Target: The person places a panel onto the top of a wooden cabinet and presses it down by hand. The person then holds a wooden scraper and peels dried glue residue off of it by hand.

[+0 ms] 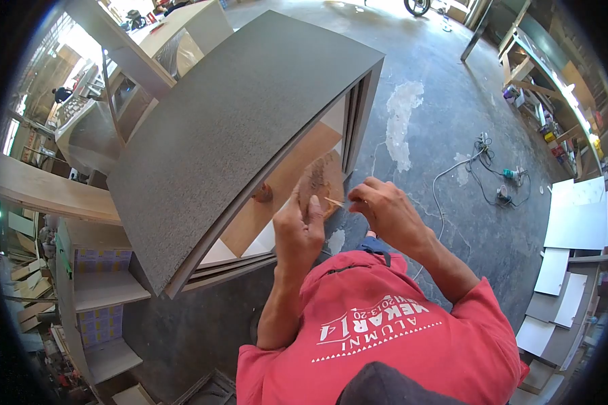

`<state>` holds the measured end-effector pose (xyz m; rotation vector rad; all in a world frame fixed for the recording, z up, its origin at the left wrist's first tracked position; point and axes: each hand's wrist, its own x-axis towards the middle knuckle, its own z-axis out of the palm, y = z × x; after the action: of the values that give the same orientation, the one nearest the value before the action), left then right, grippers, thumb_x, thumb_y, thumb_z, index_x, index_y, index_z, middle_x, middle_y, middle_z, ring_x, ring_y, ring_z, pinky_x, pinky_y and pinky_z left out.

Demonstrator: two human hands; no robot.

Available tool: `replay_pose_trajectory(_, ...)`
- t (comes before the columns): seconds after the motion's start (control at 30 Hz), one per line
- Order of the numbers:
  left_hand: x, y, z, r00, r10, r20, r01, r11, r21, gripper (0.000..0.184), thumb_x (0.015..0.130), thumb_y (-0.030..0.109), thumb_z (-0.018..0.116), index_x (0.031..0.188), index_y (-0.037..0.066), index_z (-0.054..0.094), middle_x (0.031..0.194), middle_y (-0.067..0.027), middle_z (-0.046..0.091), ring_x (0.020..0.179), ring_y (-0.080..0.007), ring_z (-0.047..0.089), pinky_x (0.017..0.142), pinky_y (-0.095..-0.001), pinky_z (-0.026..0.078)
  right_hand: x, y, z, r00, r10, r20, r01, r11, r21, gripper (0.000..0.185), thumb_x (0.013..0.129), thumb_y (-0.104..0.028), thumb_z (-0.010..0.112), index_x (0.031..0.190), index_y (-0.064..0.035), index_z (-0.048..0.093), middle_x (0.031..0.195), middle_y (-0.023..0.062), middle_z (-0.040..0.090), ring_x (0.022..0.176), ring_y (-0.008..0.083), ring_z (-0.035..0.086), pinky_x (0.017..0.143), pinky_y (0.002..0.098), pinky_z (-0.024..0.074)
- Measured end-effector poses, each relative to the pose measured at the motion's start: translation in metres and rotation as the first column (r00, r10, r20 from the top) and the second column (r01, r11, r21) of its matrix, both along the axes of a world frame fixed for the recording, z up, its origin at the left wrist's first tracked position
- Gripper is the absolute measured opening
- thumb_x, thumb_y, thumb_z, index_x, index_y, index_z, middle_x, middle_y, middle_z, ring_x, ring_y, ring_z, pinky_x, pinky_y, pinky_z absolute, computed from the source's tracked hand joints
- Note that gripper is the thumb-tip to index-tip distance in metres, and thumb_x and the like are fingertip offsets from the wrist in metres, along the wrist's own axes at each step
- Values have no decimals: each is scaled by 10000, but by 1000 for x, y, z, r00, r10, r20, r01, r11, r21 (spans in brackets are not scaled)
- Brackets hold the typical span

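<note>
My left hand [301,226] holds a flat brown piece [321,177] with a rough, stained surface, thumb on its near face. Just right of it, my right hand [384,208] has its fingers pinched together. A thin light stick [334,202] lies between the piece and my right fingertips; whether those fingers grip it is too small to tell. Both hands are in front of the open side of a large grey cabinet [250,101]. Inside the cabinet, a small orange-brown object [262,193] stands on a brown board [246,226].
A cable [442,177] and corded tools [511,174] lie on the concrete floor at the right. White panels [574,219] are stacked at the far right, below a cluttered shelf [550,74]. A shelf unit [108,293] stands at the left.
</note>
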<state>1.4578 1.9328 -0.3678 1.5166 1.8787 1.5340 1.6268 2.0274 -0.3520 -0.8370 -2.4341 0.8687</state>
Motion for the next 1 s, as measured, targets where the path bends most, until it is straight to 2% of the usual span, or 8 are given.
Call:
replay_pose_trajectory(0.1, -18, -5, 3, 988, 32, 148, -17, 994, -105, 268, 985, 71, 525, 1189, -85, 602, 971, -199, 714, 847, -225, 711, 763, -335, 545, 4, 1, 2, 995, 3, 104, -13, 995, 95, 122, 879, -75, 687, 984, -14, 693, 948, 152, 643, 860, 369, 651, 769, 433, 525)
replay_pose_trajectory(0.27, -23, -3, 10, 896, 53, 440, -56, 998, -8, 254, 1004, 104, 522, 1153, -85, 605, 1027, -133, 704, 916, -160, 660, 814, -295, 525, -9, -7, 7, 936, 124, -330, -232, 921, -311, 243, 840, -85, 741, 1073, -22, 715, 1010, 135, 655, 898, 322, 658, 805, 407, 539)
replay_pose_trajectory(0.4, -20, -1, 3, 799, 38, 600, -55, 998, 10, 259, 1006, 111, 522, 1155, -85, 604, 1037, -120, 697, 928, -144, 647, 819, -282, 515, -31, -22, -2, 874, 51, -483, -168, 965, -202, 270, 809, -50, 774, 1075, -44, 732, 1019, 103, 661, 916, 257, 659, 787, 380, 519)
replay_pose_trajectory(0.47, -17, -3, 2, 820, 61, 569, -49, 998, -36, 260, 1002, 109, 522, 1157, -84, 603, 1038, -120, 696, 928, -149, 647, 823, -285, 513, -39, -24, -9, 913, 133, -386, -80, 985, 150, 197, 792, -58, 770, 986, -80, 747, 1001, 90, 661, 971, 257, 638, 849, 383, 494)
replay_pose_trajectory(0.63, -17, 0, -9, 909, 105, 404, -82, 994, -75, 267, 985, 101, 523, 1161, -86, 594, 1022, -118, 692, 911, -163, 638, 812, -305, 516, -46, -27, -12, 971, 171, -170, -78, 888, 453, 204, 791, -89, 695, 994, -77, 688, 1037, 71, 628, 1092, 275, 570, 930, 389, 447)
replay_pose_trajectory(0.87, -13, -1, -12, 900, 63, 432, -43, 997, -56, 285, 982, 74, 508, 1201, -89, 589, 1057, -137, 703, 922, -183, 669, 794, -328, 538, -39, -19, -26, 925, 359, -126, -273, 857, 437, 160, 818, -81, 611, 973, -46, 589, 1022, 94, 610, 1013, 273, 574, 899, 384, 474)
replay_pose_trajectory(0.93, -9, 1, -13, 908, 68, 413, -44, 997, -67, 272, 978, 71, 516, 1176, -96, 600, 1028, -153, 711, 913, -189, 680, 778, -337, 546, -36, -21, -25, 963, 237, -127, -233, 971, 42, 178, 819, -68, 658, 975, -22, 586, 1006, 115, 608, 1019, 293, 581, 884, 394, 487)
replay_pose_trajectory(1.0, -1, 2, -11, 951, 115, 286, -108, 993, -41, 257, 973, 69, 526, 1141, -103, 618, 979, -167, 719, 868, -195, 692, 739, -343, 553, -35, -25, -33, 969, 183, -168, -171, 982, 84, 182, 824, -41, 649, 992, -16, 584, 996, 127, 602, 988, 315, 580, 872, 415, 489)
